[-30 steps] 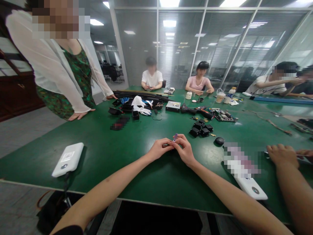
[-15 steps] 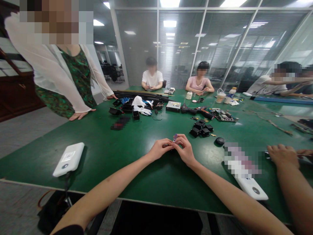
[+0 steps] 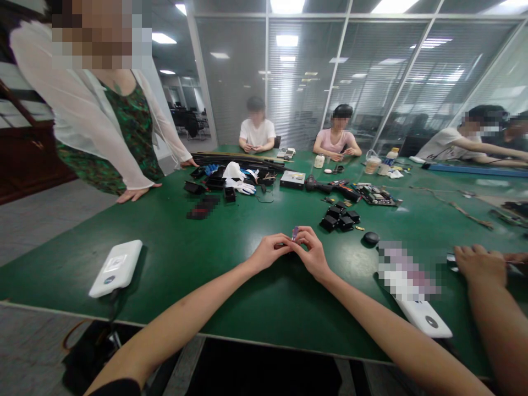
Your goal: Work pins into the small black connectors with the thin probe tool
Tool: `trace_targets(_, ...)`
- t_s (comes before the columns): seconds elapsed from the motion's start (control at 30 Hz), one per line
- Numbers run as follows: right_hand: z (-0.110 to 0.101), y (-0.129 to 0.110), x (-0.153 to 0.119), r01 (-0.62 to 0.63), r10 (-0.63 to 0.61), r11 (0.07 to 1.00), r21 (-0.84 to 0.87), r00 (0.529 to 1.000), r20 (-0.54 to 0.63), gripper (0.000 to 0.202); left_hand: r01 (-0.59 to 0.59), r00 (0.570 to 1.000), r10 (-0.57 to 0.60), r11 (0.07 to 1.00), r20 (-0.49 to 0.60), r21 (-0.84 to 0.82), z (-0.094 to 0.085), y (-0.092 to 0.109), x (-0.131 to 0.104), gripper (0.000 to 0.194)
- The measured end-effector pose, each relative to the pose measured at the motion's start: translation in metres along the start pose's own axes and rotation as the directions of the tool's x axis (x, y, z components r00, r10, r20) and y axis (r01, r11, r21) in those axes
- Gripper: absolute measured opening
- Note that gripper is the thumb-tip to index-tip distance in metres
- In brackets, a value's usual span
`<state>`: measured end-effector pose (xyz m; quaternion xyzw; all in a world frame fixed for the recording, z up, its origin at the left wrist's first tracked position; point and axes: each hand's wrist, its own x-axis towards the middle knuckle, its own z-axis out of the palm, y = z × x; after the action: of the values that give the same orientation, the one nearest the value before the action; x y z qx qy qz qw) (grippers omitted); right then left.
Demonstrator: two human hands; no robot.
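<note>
Now | right hand [image 3: 309, 250] pinches purplish piece [image 3: 295, 232] | left hand [image 3: 270, 251] beside it, finger grip unclear | white device [image 3: 117, 269], label [image 3: 115, 263] illegible

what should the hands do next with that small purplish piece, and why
Probably turn the small purplish piece slightly with the right hand, the left hand close by to steady it: its tip shows above the right fingers, but the fingers hide the rest, and both hands' fingertips already meet there.
</note>
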<state>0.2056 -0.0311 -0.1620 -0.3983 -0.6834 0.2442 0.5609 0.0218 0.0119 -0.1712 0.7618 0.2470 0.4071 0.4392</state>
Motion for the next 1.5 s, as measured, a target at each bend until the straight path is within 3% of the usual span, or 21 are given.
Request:
trace_targets(0.83, -0.0019, -0.0038, 0.0016, 0.03, -0.029, 1.0, -0.008, 0.998, 0.05, 0.017, 0.002, 1.0, -0.002, 1.0, -0.009, -0.018, -0.0002, -0.0002, -0.0004, 0.029)
trace_targets(1.07, -0.0001, 0.0033, 0.0003, -0.007, 0.007, 0.999, 0.035, 1.0, 0.001, 0.018, -0.004, 1.0, 0.004, 1.0, 0.002, -0.021, -0.001, 0.0016, -0.0003, 0.029)
trace_targets(1.3, -0.0031, -0.0019, 0.0017, 0.043, -0.042, 0.999, -0.015, 0.998, 0.054, 0.018, 0.0, 1.0, 0.0, 0.999, -0.008, -0.049, 0.0004, 0.0017, -0.0003, 0.031)
trace_targets(1.5, 0.0003, 0.0006, 0.0012, -0.006, 0.006, 1.0, 0.017, 1.0, 0.019, 0.019, 0.011, 1.0, -0.012, 1.0, -0.003, -0.019, -0.0008, 0.0021, -0.0002, 0.03)
